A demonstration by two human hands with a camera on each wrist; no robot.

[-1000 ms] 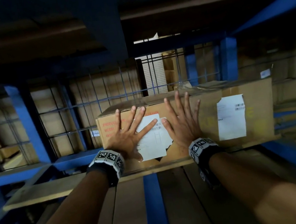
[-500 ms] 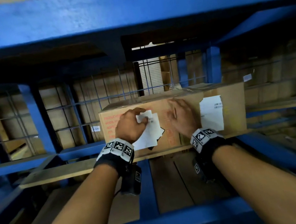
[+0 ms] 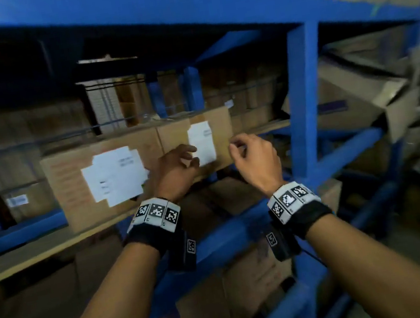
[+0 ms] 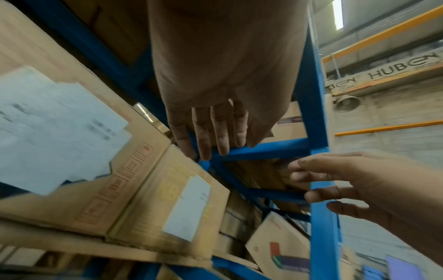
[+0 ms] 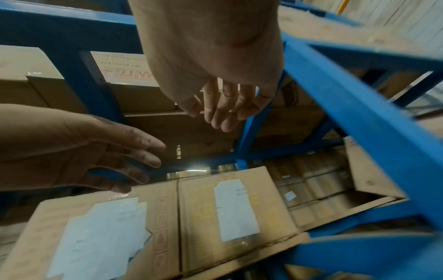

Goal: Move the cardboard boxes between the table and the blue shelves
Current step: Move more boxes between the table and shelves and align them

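I see my left hand (image 4: 215, 106) with loose fingers (image 4: 220, 132) holding nothing, near two labelled cardboard boxes (image 4: 134, 189) on the blue shelves (image 4: 318, 170); my right hand (image 4: 374, 191) reaches in.

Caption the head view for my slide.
Both hands hover empty before two labelled boxes on the blue shelf.

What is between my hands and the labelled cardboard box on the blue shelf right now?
Nothing visible. The left hand and right hand hang loosely, holding nothing, just in front of the cardboard box on the shelf board.
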